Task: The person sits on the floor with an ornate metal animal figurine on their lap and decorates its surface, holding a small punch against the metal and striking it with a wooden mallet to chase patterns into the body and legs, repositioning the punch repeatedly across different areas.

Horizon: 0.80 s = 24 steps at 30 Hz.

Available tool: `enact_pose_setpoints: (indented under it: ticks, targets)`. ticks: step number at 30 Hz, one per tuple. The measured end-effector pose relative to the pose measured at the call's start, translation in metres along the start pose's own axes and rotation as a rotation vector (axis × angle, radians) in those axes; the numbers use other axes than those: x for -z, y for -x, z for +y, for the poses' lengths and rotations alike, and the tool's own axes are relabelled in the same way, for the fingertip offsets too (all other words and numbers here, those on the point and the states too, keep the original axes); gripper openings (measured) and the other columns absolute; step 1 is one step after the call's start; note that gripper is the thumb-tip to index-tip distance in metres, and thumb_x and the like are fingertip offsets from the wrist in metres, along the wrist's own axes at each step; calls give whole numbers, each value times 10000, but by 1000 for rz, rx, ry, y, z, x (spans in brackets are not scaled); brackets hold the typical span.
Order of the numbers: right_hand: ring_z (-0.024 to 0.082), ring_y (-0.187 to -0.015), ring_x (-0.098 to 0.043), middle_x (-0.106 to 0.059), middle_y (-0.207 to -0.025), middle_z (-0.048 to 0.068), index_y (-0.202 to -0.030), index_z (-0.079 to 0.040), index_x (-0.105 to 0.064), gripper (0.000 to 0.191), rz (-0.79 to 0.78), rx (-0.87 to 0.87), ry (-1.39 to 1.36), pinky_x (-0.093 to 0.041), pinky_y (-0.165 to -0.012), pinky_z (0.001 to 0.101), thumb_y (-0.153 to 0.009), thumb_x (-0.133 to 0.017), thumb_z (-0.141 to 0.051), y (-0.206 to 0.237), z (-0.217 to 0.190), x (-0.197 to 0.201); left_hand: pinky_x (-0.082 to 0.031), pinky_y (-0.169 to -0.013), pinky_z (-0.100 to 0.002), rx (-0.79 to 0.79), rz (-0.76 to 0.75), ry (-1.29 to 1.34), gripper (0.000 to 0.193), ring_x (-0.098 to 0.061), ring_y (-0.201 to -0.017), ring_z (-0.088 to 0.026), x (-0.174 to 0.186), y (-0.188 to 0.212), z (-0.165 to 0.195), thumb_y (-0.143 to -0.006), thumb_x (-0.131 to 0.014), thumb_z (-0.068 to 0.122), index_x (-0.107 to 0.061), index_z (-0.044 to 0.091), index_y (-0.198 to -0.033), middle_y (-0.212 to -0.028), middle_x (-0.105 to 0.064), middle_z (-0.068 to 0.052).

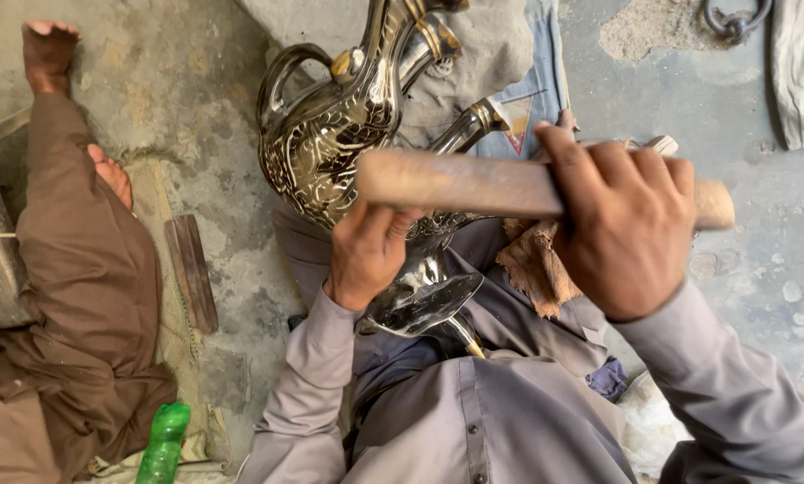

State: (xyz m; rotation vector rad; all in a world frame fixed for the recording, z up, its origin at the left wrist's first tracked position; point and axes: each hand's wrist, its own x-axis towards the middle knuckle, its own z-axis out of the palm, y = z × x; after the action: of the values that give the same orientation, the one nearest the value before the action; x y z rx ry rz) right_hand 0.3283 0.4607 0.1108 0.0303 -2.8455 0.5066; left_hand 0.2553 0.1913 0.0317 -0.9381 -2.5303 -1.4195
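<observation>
The right hand (631, 224) is closed tight round a wooden mallet (474, 184), held level above the lap. The left hand (366, 251) has its fingers curled round a shiny engraved metal piece (424, 291) resting on the lap, close to an ornate jug (330, 134). A glancing blow could dent the engraving or catch the left fingers, which sit right under the mallet.
</observation>
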Motion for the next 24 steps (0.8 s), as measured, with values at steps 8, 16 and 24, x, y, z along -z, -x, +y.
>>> enact_pose_setpoints:
  ticks: [8, 16, 24]
  targets:
    - [298, -749, -677, -693, -856, 185, -1231, 10, -589, 524, -269, -491, -356, -532, -710, 416, -844, -820, -258, 20, 14, -16, -600, -658, -212, 245, 187, 345, 343, -749, -867, -121, 47, -42, 13, -1161, -603, 159, -411, 21, -1409, -1032, -712, -80]
    - [170, -972, -672, -669, -1093, 104, -1395, 20, -496, 611, -14, -414, -857, -556, -923, 337, -905, -832, -123, 11, 7, -3, -578, -676, -224, 226, -13, 92, 370, -747, -828, -102, 34, -60, 15, -1036, -727, 172, -561, -11, -1311, -950, -741, -55]
    - [370, -1017, -674, -660, -1176, 195, -1408, -30, -509, 605, 68, -32, -246, -527, -857, 434, -856, -756, -7, -51, -16, 10, -511, -638, -264, 327, 206, 78, 292, -647, -715, -100, 11, -43, 11, -1083, -684, 201, -519, 0, -1216, -893, -665, -45]
